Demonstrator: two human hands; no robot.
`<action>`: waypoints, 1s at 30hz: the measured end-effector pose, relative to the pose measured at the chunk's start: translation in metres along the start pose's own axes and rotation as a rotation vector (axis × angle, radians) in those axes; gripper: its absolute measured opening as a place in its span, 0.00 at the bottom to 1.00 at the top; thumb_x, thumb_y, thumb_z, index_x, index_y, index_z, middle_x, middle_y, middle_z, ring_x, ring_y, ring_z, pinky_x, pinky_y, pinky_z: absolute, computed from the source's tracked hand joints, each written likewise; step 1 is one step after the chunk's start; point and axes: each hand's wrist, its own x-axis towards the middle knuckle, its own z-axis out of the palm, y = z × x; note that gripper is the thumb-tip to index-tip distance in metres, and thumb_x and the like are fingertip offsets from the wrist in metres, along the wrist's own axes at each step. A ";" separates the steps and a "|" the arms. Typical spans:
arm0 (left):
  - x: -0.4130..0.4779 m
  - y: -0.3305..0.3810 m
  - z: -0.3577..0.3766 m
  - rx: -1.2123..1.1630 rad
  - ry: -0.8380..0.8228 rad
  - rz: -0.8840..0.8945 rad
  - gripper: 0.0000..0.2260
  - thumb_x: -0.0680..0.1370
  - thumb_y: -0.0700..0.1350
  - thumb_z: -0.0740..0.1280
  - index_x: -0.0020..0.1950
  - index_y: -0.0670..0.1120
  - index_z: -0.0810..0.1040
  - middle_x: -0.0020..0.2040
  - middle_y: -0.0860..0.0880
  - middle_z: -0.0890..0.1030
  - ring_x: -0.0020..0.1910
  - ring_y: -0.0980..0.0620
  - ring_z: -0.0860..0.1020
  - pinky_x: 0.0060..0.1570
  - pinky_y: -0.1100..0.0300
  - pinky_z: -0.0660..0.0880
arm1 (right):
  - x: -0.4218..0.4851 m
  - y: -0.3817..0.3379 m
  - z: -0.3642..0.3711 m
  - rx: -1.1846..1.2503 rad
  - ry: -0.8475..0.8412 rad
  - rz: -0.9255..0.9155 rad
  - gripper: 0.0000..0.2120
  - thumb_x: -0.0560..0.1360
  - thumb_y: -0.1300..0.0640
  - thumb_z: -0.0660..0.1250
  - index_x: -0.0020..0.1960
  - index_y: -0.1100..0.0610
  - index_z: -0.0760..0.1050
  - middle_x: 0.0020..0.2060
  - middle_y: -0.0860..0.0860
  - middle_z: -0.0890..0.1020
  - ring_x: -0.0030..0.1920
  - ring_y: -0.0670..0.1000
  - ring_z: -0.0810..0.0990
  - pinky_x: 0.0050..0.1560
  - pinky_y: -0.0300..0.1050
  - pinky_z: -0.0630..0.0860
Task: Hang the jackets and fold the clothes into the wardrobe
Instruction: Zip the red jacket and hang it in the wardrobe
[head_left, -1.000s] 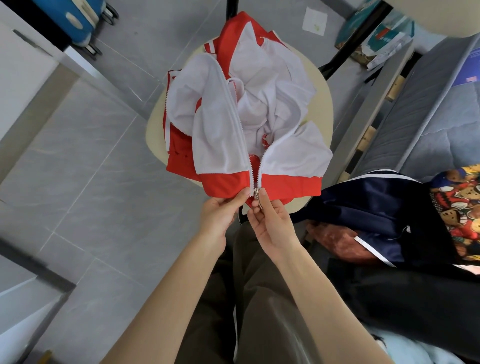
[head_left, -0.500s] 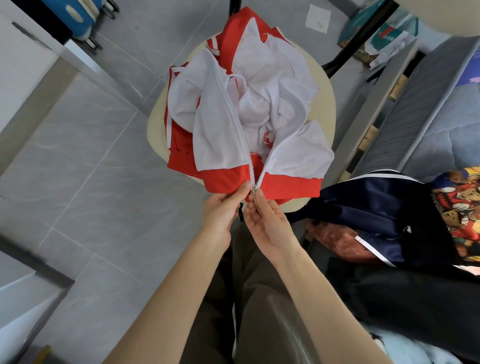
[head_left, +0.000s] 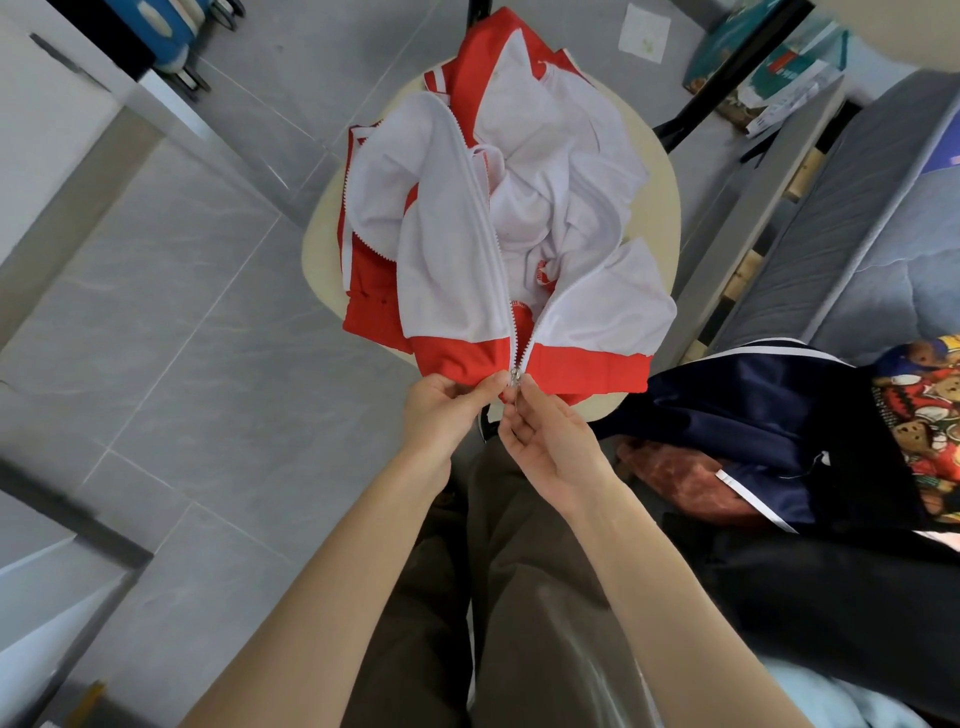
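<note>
Round beige seat (head_left: 322, 249) on grey tiled floor (head_left: 182, 322). Blue suitcase (head_left: 156, 26) at top left. Paper scrap (head_left: 644, 34) on floor beyond seat. Grey mattress (head_left: 857, 208) at right, printed boxes (head_left: 769, 67) near its far end

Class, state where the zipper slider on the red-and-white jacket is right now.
Head view, centre: the zipper slider sits at the hem of the red-and-white jacket, between the left hand and the right hand.

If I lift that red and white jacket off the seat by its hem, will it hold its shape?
Probably not: the jacket lies crumpled, so it's likely floppy. Mostly unzipped, its fronts may splay. It looks thin, probably light.
</note>
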 end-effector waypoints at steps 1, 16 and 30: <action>0.000 -0.002 -0.001 -0.008 0.010 -0.019 0.11 0.72 0.47 0.75 0.49 0.41 0.83 0.42 0.51 0.83 0.38 0.61 0.79 0.37 0.70 0.74 | -0.002 -0.002 0.001 -0.047 0.012 0.005 0.06 0.78 0.57 0.66 0.50 0.60 0.79 0.39 0.53 0.83 0.36 0.46 0.79 0.42 0.37 0.80; -0.003 -0.009 -0.014 0.005 -0.044 -0.031 0.03 0.72 0.46 0.74 0.42 0.51 0.81 0.38 0.58 0.83 0.37 0.64 0.81 0.35 0.74 0.73 | -0.013 0.011 -0.012 -1.180 0.245 -0.621 0.13 0.75 0.55 0.70 0.52 0.47 0.67 0.34 0.45 0.80 0.29 0.43 0.78 0.33 0.32 0.74; -0.001 -0.013 -0.013 0.149 0.021 0.009 0.08 0.73 0.46 0.74 0.44 0.42 0.79 0.42 0.47 0.83 0.40 0.54 0.79 0.38 0.68 0.73 | -0.006 -0.031 -0.010 -1.960 -0.124 -1.008 0.10 0.82 0.58 0.60 0.51 0.61 0.78 0.41 0.55 0.81 0.40 0.57 0.78 0.38 0.47 0.72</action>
